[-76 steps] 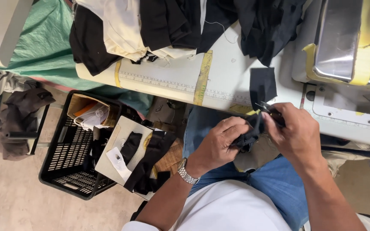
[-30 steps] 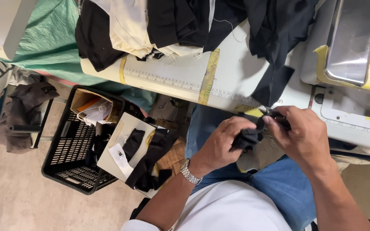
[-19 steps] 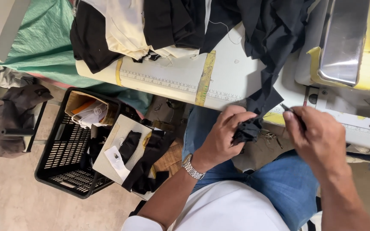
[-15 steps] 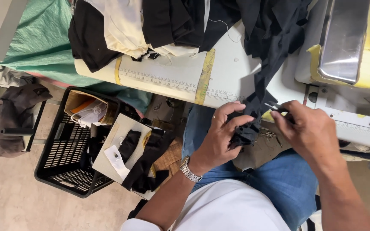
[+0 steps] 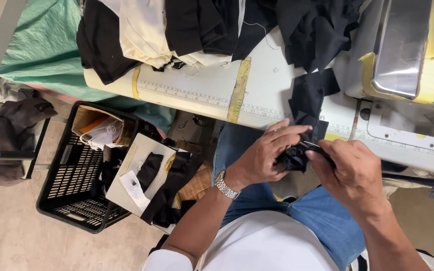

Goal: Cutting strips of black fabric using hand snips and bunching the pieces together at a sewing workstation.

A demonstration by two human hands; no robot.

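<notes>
Both hands sit closer together than half a second ago. Left hand (image 5: 264, 160) bunches black fabric (image 5: 293, 158) just below the bench (image 5: 197, 93) edge; right hand (image 5: 350, 170) pinches small snips (image 5: 313, 146) touching it, blades pointing left.

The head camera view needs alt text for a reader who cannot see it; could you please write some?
Both hands, left hand and right hand, pinch a small bunched black fabric piece at the edge of a white sewing table piled with dark cloth. A black plastic crate sits on the floor nearby.

two hands (image 5: 297, 160), one black crate (image 5: 71, 190), one wristwatch (image 5: 225, 186)
</notes>
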